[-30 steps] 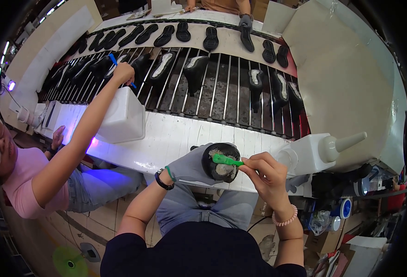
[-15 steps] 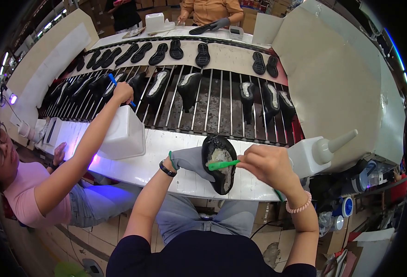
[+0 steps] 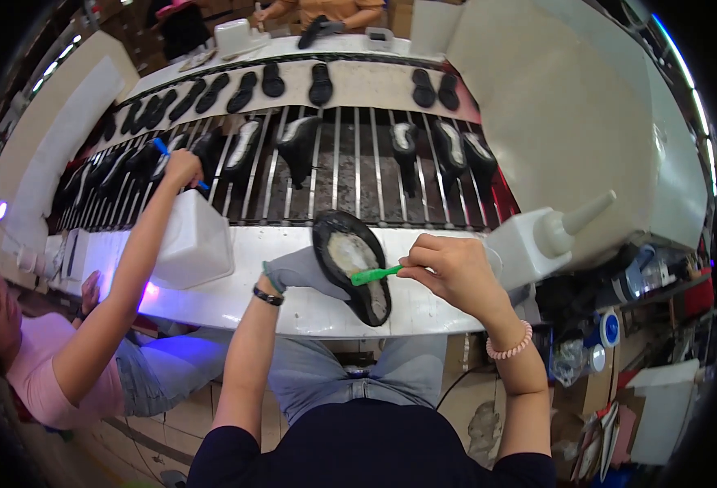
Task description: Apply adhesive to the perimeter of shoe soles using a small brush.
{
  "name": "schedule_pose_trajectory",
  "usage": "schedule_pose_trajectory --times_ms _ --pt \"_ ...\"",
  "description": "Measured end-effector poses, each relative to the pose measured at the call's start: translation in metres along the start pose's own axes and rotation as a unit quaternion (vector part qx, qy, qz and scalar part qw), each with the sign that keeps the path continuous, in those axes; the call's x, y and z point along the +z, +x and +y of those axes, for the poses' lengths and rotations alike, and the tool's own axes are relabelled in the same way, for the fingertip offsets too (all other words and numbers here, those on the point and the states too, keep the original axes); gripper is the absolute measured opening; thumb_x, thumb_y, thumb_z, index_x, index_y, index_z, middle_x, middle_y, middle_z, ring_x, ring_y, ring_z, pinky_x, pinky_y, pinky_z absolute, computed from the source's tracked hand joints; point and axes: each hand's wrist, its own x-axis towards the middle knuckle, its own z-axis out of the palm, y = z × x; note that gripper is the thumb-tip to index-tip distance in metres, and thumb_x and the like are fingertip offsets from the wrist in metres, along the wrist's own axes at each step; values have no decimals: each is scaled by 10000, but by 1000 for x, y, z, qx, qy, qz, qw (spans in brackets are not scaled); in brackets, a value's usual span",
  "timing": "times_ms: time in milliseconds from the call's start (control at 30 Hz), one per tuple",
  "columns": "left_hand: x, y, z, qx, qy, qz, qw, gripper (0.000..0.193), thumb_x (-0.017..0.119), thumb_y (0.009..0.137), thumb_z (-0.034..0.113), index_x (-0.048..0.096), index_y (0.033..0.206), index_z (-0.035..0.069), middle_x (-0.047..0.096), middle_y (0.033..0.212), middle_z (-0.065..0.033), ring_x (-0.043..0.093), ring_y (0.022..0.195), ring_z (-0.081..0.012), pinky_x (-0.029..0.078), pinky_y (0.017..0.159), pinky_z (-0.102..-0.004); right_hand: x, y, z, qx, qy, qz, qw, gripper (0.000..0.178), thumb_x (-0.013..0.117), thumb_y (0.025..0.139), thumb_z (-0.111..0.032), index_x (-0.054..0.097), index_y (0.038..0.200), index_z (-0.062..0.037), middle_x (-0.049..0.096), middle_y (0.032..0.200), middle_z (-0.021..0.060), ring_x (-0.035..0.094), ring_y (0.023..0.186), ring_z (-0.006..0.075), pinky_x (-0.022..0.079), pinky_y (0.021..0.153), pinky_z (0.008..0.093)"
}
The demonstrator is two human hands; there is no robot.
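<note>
In a grey glove, my left hand [image 3: 300,272] grips a black shoe upper [image 3: 347,249] from its left side and holds it above the white table edge. The underside of the upper faces up and shows a pale, whitish middle within a black rim. My bare right hand [image 3: 456,278] pinches the handle of a green brush [image 3: 371,275]. The brush head lies over the pale underside, near its right side; whether its bristles touch cannot be made out.
A white bottle with a spout [image 3: 541,236] stands right of my right hand. Beyond the table, a roller conveyor [image 3: 344,163] carries several black uppers, with black soles [image 3: 320,84] on a board behind. A co-worker's arm [image 3: 149,244] reaches past a white container [image 3: 194,244] at left.
The shoe upper has turned and tilted in my left hand, its lower end swinging right. The brush has shifted along the underside toward that end. The whole view has shifted too.
</note>
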Motion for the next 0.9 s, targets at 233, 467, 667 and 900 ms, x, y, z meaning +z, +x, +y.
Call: schedule_pose_trajectory --times_ms 233,467,667,900 --pt "10 -19 -57 -17 -24 131 991 876 874 665 180 426 1413 105 477 1416 -46 407 1328 -202 255 1157 -373 8 -109 45 365 -67 143 918 125 714 810 -160 667 861 -56 645 840 101 638 751 321 484 636 401" --pt "36 -9 -74 23 -299 283 911 511 631 891 318 530 1281 4 615 1213 -88 603 1063 -191 466 980 -342 44 -149 63 491 -188 75 847 146 671 846 -158 633 908 -31 647 898 145 650 799 372 515 693 469" --pt "87 -20 -75 -29 -501 283 817 646 312 991 578 537 1259 35 624 963 -107 589 763 -198 502 686 -323 61 -172 91 467 -103 114 871 165 667 852 -159 674 944 -22 672 836 152 654 712 347 514 631 433" --pt "100 -29 -38 -84 -592 285 749 737 306 950 650 547 1258 25 659 871 -140 630 617 -238 528 550 -343 78 -192 101 520 477 283 650 239 592 956 -177 675 1008 41 664 715 64 504 443 66 344 396 198"
